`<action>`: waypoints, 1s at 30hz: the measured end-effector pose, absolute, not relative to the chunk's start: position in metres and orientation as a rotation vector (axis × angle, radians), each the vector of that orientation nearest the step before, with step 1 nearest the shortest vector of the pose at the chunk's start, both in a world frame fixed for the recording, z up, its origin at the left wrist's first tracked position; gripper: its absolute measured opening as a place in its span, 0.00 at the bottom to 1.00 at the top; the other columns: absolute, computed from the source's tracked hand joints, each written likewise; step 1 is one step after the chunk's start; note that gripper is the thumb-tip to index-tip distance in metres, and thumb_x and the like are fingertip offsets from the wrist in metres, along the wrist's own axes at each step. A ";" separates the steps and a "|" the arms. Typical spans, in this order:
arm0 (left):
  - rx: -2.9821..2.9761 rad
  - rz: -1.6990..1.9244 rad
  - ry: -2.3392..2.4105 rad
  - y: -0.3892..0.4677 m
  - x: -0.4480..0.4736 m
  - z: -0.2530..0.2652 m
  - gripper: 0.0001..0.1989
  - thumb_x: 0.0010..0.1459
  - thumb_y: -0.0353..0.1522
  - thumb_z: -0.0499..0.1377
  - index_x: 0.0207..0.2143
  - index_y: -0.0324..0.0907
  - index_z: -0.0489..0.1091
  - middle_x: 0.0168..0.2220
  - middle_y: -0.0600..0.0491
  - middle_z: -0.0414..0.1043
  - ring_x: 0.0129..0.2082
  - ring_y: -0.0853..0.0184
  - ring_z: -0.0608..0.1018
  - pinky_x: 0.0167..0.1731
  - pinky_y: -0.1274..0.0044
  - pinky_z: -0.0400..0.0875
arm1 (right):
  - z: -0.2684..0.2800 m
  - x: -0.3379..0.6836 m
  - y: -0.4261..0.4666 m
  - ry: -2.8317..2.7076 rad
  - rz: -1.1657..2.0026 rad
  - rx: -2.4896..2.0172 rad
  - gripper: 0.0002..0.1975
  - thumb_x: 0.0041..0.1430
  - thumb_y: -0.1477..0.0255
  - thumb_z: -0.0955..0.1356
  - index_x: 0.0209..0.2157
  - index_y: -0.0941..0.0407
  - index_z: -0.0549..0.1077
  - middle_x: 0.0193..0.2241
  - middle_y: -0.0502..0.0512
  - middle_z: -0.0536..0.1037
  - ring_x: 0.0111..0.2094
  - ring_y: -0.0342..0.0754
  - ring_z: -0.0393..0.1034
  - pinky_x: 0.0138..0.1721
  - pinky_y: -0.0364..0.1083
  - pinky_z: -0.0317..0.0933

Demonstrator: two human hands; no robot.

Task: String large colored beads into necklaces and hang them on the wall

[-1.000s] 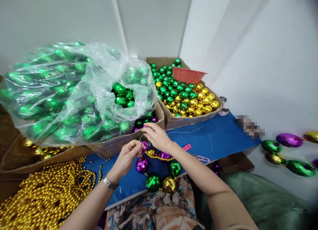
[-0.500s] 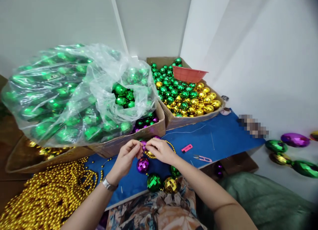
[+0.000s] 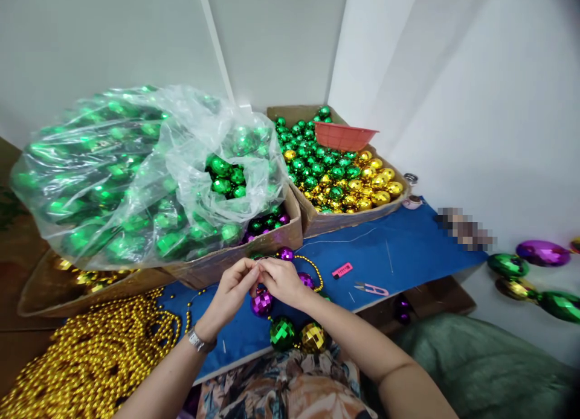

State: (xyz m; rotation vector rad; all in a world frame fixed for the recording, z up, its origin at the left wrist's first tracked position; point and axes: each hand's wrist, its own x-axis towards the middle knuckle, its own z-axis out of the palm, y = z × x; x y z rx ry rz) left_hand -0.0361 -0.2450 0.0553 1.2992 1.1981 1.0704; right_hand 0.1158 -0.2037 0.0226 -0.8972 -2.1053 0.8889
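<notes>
Over the near edge of the blue table, my left hand (image 3: 236, 286) and my right hand (image 3: 281, 281) meet, thumbs and fingertips pinched together. Between them they grip part of a bead necklace (image 3: 281, 332); the exact piece, perhaps its string, is hidden by the fingers. Just under the fingertips hangs a faceted purple ball (image 3: 261, 302). Large green and gold balls form the necklace's lower loop near my lap. Small gold beads (image 3: 317, 268) curve out past my right hand, beside a purple ball (image 3: 285, 253).
A clear bag of green balls (image 3: 109, 189) rests on cardboard boxes at left. Another box (image 3: 312, 224) holds green and gold balls and a red basket (image 3: 347, 136). Gold bead strands (image 3: 99, 352) heap at left. Pink-handled snips (image 3: 371, 288) and a pink cutter (image 3: 342, 270) lie at right.
My hands have drawn closer together, so the fingertips now meet. The purple ball seen between them is covered, and purple balls show behind my right hand.
</notes>
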 end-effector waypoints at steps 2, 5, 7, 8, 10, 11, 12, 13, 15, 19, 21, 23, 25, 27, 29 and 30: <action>1.272 1.109 1.211 -0.245 -0.037 0.054 0.12 0.60 0.39 0.58 0.32 0.39 0.68 0.27 0.55 0.69 0.21 0.74 0.67 0.22 0.80 0.62 | 0.021 0.117 -0.203 -2.122 0.783 -0.919 0.10 0.66 0.75 0.61 0.41 0.55 0.73 0.35 0.53 0.76 0.37 0.44 0.70 0.40 0.41 0.60; 1.234 1.163 1.237 -0.245 -0.040 0.052 0.10 0.60 0.39 0.58 0.34 0.40 0.67 0.26 0.56 0.68 0.22 0.74 0.67 0.23 0.80 0.62 | 0.025 0.126 -0.200 -2.143 0.730 -0.887 0.10 0.66 0.70 0.62 0.40 0.55 0.75 0.35 0.54 0.76 0.37 0.43 0.70 0.40 0.41 0.60; 1.244 1.162 1.239 -0.244 -0.041 0.052 0.10 0.60 0.38 0.58 0.34 0.40 0.67 0.26 0.56 0.67 0.22 0.74 0.67 0.24 0.80 0.62 | 0.029 0.134 -0.198 -2.169 0.697 -0.846 0.10 0.66 0.67 0.64 0.38 0.55 0.76 0.33 0.53 0.75 0.35 0.43 0.69 0.37 0.40 0.60; 1.258 1.154 1.238 -0.244 -0.041 0.053 0.10 0.61 0.39 0.58 0.34 0.40 0.67 0.26 0.56 0.67 0.23 0.73 0.67 0.24 0.80 0.62 | 0.032 0.139 -0.197 -2.189 0.675 -0.824 0.11 0.66 0.66 0.64 0.38 0.55 0.76 0.33 0.53 0.75 0.34 0.43 0.69 0.36 0.40 0.60; 1.319 1.122 1.253 -0.243 -0.040 0.056 0.11 0.61 0.39 0.57 0.33 0.40 0.67 0.25 0.56 0.67 0.23 0.73 0.67 0.25 0.80 0.62 | 0.038 0.146 -0.196 -2.236 0.629 -0.796 0.12 0.66 0.65 0.63 0.38 0.55 0.77 0.31 0.53 0.75 0.33 0.43 0.69 0.35 0.41 0.59; 1.368 1.103 1.276 -0.243 -0.040 0.057 0.11 0.61 0.40 0.56 0.32 0.40 0.67 0.25 0.56 0.67 0.23 0.72 0.67 0.26 0.80 0.63 | 0.040 0.149 -0.197 -2.247 0.619 -0.797 0.13 0.66 0.65 0.63 0.37 0.55 0.77 0.30 0.53 0.75 0.32 0.44 0.68 0.35 0.42 0.59; 1.435 1.090 1.316 -0.243 -0.040 0.058 0.12 0.61 0.40 0.55 0.32 0.40 0.67 0.25 0.56 0.67 0.24 0.71 0.68 0.27 0.79 0.63 | 0.042 0.151 -0.197 -2.235 0.638 -0.807 0.13 0.66 0.65 0.63 0.37 0.55 0.77 0.30 0.54 0.75 0.32 0.44 0.68 0.36 0.42 0.59; 1.516 1.088 1.365 -0.243 -0.040 0.059 0.12 0.61 0.39 0.55 0.32 0.40 0.67 0.26 0.55 0.68 0.26 0.70 0.69 0.29 0.78 0.64 | 0.044 0.153 -0.198 -2.194 0.704 -0.822 0.13 0.66 0.65 0.63 0.35 0.55 0.76 0.30 0.54 0.75 0.32 0.44 0.68 0.36 0.43 0.59; 1.669 1.102 1.473 -0.243 -0.043 0.058 0.11 0.61 0.39 0.56 0.31 0.41 0.68 0.31 0.53 0.70 0.31 0.68 0.71 0.33 0.77 0.65 | 0.045 0.154 -0.199 -1.955 1.018 -0.838 0.12 0.65 0.64 0.64 0.33 0.55 0.74 0.29 0.53 0.74 0.32 0.44 0.68 0.36 0.43 0.60; 1.464 1.114 1.450 -0.248 -0.047 0.046 0.12 0.59 0.40 0.57 0.28 0.41 0.68 0.27 0.54 0.67 0.27 0.68 0.68 0.30 0.77 0.63 | 0.036 0.151 -0.195 -0.883 1.783 -0.652 0.12 0.58 0.61 0.68 0.28 0.55 0.67 0.35 0.50 0.76 0.39 0.45 0.71 0.41 0.45 0.66; 1.123 1.184 1.214 -0.250 -0.044 0.040 0.13 0.58 0.40 0.58 0.27 0.40 0.66 0.31 0.52 0.70 0.27 0.69 0.68 0.27 0.78 0.63 | 0.029 0.148 -0.192 -0.424 1.938 -0.546 0.12 0.54 0.63 0.71 0.27 0.55 0.65 0.36 0.49 0.77 0.43 0.46 0.72 0.47 0.48 0.65; 0.834 1.276 0.952 -0.251 -0.037 0.036 0.11 0.57 0.37 0.59 0.27 0.40 0.64 0.41 0.47 0.72 0.32 0.67 0.71 0.25 0.79 0.64 | 0.023 0.145 -0.189 -0.171 1.984 -0.483 0.11 0.53 0.67 0.71 0.27 0.54 0.65 0.30 0.47 0.77 0.40 0.45 0.73 0.50 0.51 0.65; 0.679 1.332 0.791 -0.250 -0.028 0.035 0.10 0.57 0.35 0.60 0.27 0.40 0.62 0.47 0.45 0.71 0.37 0.66 0.72 0.24 0.80 0.64 | 0.019 0.144 -0.187 -0.065 1.984 -0.433 0.09 0.55 0.69 0.69 0.28 0.53 0.64 0.22 0.42 0.72 0.31 0.42 0.72 0.49 0.52 0.66; 0.636 1.376 0.729 -0.247 -0.021 0.035 0.10 0.57 0.33 0.60 0.27 0.39 0.63 0.46 0.43 0.72 0.38 0.65 0.73 0.25 0.80 0.65 | 0.018 0.143 -0.186 -0.025 1.980 -0.408 0.08 0.57 0.70 0.68 0.29 0.53 0.64 0.16 0.39 0.64 0.22 0.39 0.66 0.45 0.50 0.68; 0.658 1.421 0.718 -0.244 -0.016 0.036 0.09 0.57 0.33 0.60 0.28 0.40 0.64 0.41 0.43 0.74 0.41 0.63 0.73 0.26 0.79 0.66 | 0.019 0.143 -0.185 -0.008 1.989 -0.406 0.08 0.58 0.70 0.68 0.29 0.54 0.63 0.15 0.38 0.59 0.18 0.37 0.60 0.39 0.45 0.69; 0.680 1.445 0.721 -0.242 -0.015 0.037 0.09 0.57 0.34 0.60 0.28 0.40 0.64 0.36 0.44 0.75 0.42 0.61 0.73 0.27 0.79 0.66 | 0.020 0.144 -0.184 -0.006 1.999 -0.406 0.08 0.58 0.70 0.68 0.29 0.54 0.63 0.15 0.38 0.57 0.18 0.36 0.58 0.35 0.42 0.68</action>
